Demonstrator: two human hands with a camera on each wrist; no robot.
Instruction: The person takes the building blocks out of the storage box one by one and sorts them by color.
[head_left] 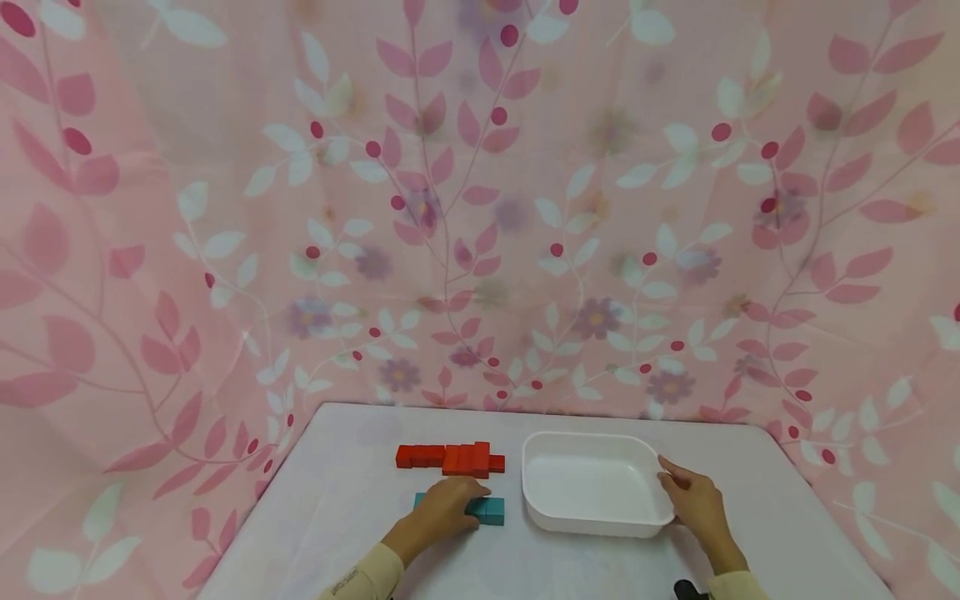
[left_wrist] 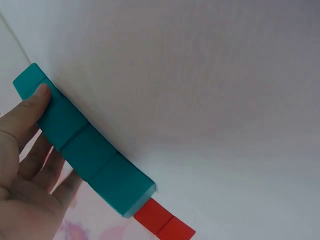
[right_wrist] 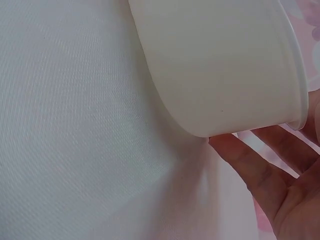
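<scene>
Head view, white table [head_left: 352,492], pink floral curtain [head_left: 480,208]

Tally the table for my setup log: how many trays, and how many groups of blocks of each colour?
White tray: 1
Red block group: 1
Teal block row: 1
Total: 3 (the single blocks in each group are too small to count surely)

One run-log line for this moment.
left hand: grips teal blocks | right hand: touches white tray rim | red blocks: untouched
</scene>
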